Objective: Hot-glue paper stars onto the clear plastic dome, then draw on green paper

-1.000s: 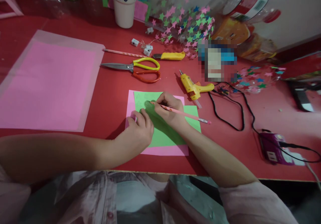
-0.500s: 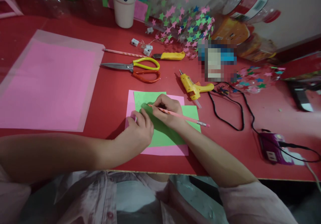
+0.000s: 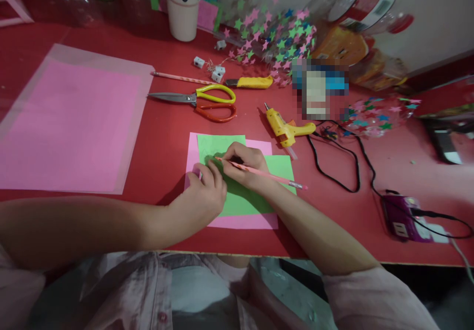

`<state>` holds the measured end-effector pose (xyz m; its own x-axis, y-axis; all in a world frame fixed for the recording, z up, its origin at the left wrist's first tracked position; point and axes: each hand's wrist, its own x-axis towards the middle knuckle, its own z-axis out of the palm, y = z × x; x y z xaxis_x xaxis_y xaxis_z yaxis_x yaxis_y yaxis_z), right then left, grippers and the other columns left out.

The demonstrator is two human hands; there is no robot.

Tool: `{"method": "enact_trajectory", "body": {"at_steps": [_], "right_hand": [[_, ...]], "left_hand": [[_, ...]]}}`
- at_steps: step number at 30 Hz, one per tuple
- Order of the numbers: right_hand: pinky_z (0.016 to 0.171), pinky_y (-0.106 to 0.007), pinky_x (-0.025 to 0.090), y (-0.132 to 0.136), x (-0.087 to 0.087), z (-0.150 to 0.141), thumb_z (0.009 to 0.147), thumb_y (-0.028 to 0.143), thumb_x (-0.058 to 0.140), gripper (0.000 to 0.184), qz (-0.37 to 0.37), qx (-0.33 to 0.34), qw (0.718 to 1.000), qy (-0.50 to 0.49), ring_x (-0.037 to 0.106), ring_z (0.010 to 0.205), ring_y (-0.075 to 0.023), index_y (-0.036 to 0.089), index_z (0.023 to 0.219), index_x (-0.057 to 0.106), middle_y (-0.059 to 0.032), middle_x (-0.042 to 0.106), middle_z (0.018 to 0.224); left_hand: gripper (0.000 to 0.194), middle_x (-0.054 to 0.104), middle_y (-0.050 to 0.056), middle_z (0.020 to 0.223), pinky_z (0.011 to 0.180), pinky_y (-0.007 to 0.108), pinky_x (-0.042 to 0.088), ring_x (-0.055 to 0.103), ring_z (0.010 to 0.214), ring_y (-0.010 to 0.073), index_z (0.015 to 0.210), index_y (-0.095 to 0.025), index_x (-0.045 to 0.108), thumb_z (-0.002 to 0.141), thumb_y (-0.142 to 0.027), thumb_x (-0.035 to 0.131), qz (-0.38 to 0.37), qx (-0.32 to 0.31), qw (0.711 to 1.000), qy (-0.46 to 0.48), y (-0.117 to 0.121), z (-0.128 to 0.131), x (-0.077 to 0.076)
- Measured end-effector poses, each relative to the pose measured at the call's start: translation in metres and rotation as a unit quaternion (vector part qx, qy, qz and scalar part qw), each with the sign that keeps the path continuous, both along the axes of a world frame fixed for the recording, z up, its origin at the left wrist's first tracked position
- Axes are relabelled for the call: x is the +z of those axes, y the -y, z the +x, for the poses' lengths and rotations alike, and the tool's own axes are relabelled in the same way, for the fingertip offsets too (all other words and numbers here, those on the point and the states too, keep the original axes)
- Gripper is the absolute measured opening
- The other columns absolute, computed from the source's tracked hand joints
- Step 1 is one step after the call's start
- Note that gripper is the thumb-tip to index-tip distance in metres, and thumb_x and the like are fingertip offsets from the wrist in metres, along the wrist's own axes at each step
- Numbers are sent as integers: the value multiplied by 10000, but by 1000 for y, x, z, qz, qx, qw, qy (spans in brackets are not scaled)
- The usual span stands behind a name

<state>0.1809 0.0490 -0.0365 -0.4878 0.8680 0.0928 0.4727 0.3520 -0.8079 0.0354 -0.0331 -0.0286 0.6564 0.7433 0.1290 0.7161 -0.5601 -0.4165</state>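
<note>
My right hand [image 3: 246, 165] grips a pink pencil [image 3: 272, 175] with its point down on a green paper sheet [image 3: 244, 199]. Faint pencil marks show near the sheet's upper left part. My left hand [image 3: 207, 189] lies on the green paper's left side, fingers stretched out and slightly bent, holding nothing. Beneath the green paper, a pink sheet [image 3: 244, 221] sticks out along its edges. Both sheets are near the table's front edge.
Scissors [image 3: 192, 99], a yellow cutter [image 3: 255, 82], a second pencil [image 3: 181, 78] and a yellow glue gun [image 3: 285, 128] lie beyond the papers. Large pink sheets [image 3: 74, 128] cover the left. A purple power adapter [image 3: 402, 216] with black cable sits right; a patterned cup [image 3: 184, 17] stands behind.
The pencil tip and my right hand have shifted slightly left and toward me on the green paper. My left hand stays in place.
</note>
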Motion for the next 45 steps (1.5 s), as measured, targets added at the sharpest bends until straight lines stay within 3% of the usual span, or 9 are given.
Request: {"method": "enact_trajectory", "body": {"at_steps": [8,13,16,22,26,30,45], "right_hand": [[480,-213,304,0,0,0,745,197,578,132,-16,-14,999,-28,381,501,-63,207,658,479,69,466,560],[435,-224,334,-8,1,5,863,339,496,190,-102,-92,979,-148,439,431,-82,227,720,439,55,532,524],[421,-222,329,-15,3,11,861,348,510,185,-136,-102,974,-151,433,413,-82,225,740,443,59,526,510],[492,-229,315,-20,4,20,702,216,601,85,-82,-38,992,-88,423,544,-76,193,693,520,43,517,628],[477,-235,282,-16,0,19,707,226,580,115,-52,-45,995,-69,370,507,-71,200,641,490,59,459,562],[473,-229,283,-15,-3,18,706,216,576,120,-24,-57,996,-57,364,498,-68,202,633,482,63,455,544],[472,-222,297,-18,-6,19,721,168,579,134,-40,-30,997,-64,395,499,-67,202,637,480,63,480,547]], "left_hand": [[343,677,295,1095,528,349,541,700,826,338,1084,30,651,833,-44,430,11,0,1000,-10,0,0,0],[360,684,284,1080,529,347,538,704,821,338,1147,-5,619,846,-52,428,3,-12,1000,-9,-1,-2,3],[365,682,285,1082,522,330,531,704,829,337,1150,6,617,833,-33,442,-3,-10,1000,-14,-1,-3,3],[349,671,291,1100,530,325,531,694,846,321,1123,26,628,834,-26,441,-13,-4,1000,-6,0,-3,4],[356,668,276,1124,546,293,532,667,944,303,1125,13,626,840,-13,415,-44,-7,999,-8,-2,-5,9],[372,629,262,1229,536,306,538,673,915,292,1137,-19,628,852,-24,388,-38,-11,999,-7,-2,-6,9],[396,645,271,1196,493,307,537,673,893,304,1156,5,623,850,-27,375,-21,-29,999,-30,-4,-5,9]]}}
